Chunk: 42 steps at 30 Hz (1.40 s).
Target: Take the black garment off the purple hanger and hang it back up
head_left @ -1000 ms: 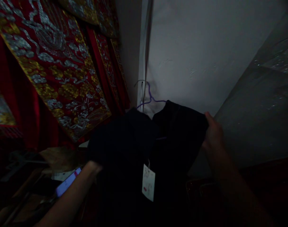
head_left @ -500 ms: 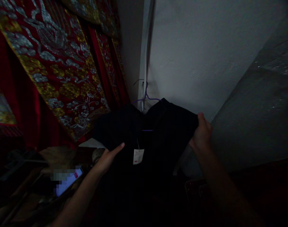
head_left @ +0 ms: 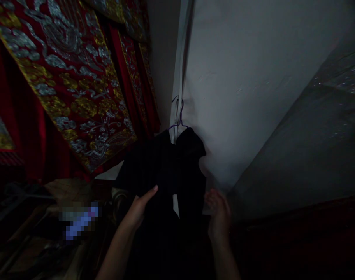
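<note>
A dark short-sleeved shirt (head_left: 160,163) hangs on a thin purple hanger (head_left: 181,116) against a narrow white strip on the wall. A white tag (head_left: 175,205) shows partly at its front, between dark folds. My left hand (head_left: 141,208) is at the shirt's left side, thumb lying across the front and the other fingers hidden behind the cloth. Just off the shirt's right edge is my right hand (head_left: 218,214), empty, its fingers loosely bent and slightly blurred. The lower part of the shirt is lost in the dark.
Red cloth (head_left: 78,77) embroidered in gold and silver hangs at the left. A pale wall (head_left: 238,77) rises behind the shirt, with clear plastic sheeting (head_left: 320,128) at the right. A pixelated bright screen (head_left: 82,221) is at lower left, among dim clutter.
My right hand has let go of the shirt's right shoulder and moved down and left. That side of the shirt has dropped and folded inward. My left hand has shifted slightly down.
</note>
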Each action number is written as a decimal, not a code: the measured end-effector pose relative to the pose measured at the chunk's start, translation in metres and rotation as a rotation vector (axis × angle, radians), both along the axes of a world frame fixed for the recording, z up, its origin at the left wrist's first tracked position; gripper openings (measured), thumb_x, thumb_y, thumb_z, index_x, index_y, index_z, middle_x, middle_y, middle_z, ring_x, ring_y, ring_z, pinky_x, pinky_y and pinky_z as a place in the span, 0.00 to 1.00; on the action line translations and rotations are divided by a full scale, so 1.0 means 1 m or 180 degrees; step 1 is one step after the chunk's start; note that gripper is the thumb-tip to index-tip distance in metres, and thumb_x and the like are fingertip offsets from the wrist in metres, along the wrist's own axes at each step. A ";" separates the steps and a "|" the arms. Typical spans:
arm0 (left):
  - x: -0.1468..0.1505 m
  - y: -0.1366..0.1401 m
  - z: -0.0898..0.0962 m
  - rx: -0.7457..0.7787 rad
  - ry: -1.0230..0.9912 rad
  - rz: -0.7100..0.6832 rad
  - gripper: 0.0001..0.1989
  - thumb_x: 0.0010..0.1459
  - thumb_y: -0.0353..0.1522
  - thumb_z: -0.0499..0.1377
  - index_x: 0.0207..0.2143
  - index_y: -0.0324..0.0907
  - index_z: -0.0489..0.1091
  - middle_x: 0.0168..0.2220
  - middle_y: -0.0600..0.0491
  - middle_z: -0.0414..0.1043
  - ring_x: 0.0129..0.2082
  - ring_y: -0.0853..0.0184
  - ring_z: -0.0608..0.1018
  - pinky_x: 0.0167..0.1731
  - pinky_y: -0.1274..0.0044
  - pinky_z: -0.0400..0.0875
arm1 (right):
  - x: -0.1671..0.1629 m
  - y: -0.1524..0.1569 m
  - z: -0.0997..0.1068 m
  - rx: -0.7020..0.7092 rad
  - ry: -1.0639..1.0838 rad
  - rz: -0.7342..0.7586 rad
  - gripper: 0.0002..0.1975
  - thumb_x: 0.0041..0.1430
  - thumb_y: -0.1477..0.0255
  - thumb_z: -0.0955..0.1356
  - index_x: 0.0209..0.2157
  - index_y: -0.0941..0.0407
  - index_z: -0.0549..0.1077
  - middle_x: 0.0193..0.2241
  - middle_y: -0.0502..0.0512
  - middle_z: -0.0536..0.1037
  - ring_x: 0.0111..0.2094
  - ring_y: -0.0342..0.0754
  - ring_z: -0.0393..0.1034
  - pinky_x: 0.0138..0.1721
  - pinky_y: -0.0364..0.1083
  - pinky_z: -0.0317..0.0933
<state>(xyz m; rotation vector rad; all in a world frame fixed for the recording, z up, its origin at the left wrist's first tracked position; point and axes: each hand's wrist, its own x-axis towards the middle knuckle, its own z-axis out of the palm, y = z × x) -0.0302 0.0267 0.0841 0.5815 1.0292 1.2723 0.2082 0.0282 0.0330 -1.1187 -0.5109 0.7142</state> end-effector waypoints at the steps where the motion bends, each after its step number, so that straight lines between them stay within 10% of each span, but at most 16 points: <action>1: 0.004 -0.003 -0.001 -0.0015 -0.0041 -0.0016 0.24 0.48 0.37 0.74 0.49 0.44 0.78 0.48 0.46 0.82 0.60 0.52 0.75 0.63 0.64 0.69 | -0.013 -0.006 -0.005 -0.0205 0.0055 0.0567 0.14 0.47 0.57 0.73 0.32 0.52 0.77 0.29 0.53 0.79 0.31 0.52 0.75 0.34 0.50 0.69; 7: 0.018 -0.021 -0.005 0.0034 -0.0421 -0.0204 0.24 0.48 0.38 0.74 0.48 0.42 0.79 0.51 0.45 0.80 0.60 0.49 0.75 0.61 0.65 0.72 | -0.065 -0.014 0.014 -0.0313 -0.0726 0.2238 0.21 0.54 0.48 0.71 0.27 0.52 0.77 0.27 0.52 0.78 0.32 0.52 0.73 0.36 0.49 0.66; 16: 0.017 -0.032 0.003 -0.0086 -0.0507 0.0300 0.29 0.46 0.33 0.75 0.51 0.37 0.76 0.50 0.42 0.80 0.58 0.49 0.77 0.59 0.64 0.73 | -0.084 -0.024 -0.005 -0.0953 0.0021 0.1792 0.31 0.40 0.44 0.75 0.36 0.56 0.81 0.38 0.58 0.83 0.45 0.59 0.75 0.47 0.52 0.66; 25: 0.035 -0.036 0.005 -0.0241 -0.0705 0.0047 0.21 0.44 0.35 0.74 0.40 0.33 0.79 0.45 0.39 0.82 0.54 0.48 0.80 0.56 0.63 0.75 | -0.079 -0.020 0.012 -0.0394 0.0328 0.1539 0.21 0.41 0.52 0.77 0.25 0.56 0.76 0.22 0.50 0.75 0.24 0.46 0.68 0.28 0.44 0.63; 35: 0.024 -0.012 -0.037 0.1409 0.1253 0.2821 0.23 0.54 0.34 0.68 0.52 0.46 0.68 0.54 0.51 0.69 0.55 0.62 0.73 0.57 0.70 0.66 | -0.069 -0.022 0.011 -0.0277 0.0257 0.0844 0.27 0.47 0.48 0.75 0.19 0.57 0.67 0.15 0.43 0.59 0.18 0.38 0.53 0.20 0.39 0.49; 42: 0.059 -0.040 -0.031 0.2505 0.2037 0.0832 0.07 0.67 0.34 0.57 0.39 0.43 0.75 0.42 0.49 0.74 0.45 0.63 0.77 0.47 0.73 0.71 | -0.079 -0.024 0.005 -0.0287 0.0025 0.1172 0.21 0.52 0.52 0.73 0.24 0.57 0.72 0.20 0.47 0.68 0.22 0.41 0.59 0.23 0.41 0.56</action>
